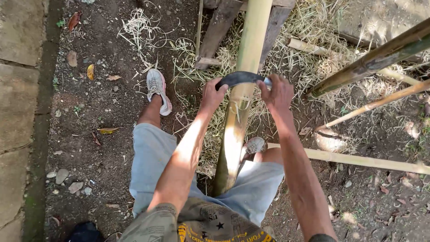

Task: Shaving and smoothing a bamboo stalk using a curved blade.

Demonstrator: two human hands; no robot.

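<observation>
L hand (212, 94) and R hand (278, 93) each grip one end of a dark curved metal blade (242, 78), fingers curled tight round the ends w/ knuckles up; blade arches across the long pale-green bamboo pole (241, 96), touching it between the two fists. Pole runs lengthwise btwn the person's legs, just below the fingertips. Pale shavings (286, 54) lie on the dirt beyond the fingers, thinner bamboo sticks (371, 105) well off to R of the R fingers.
</observation>
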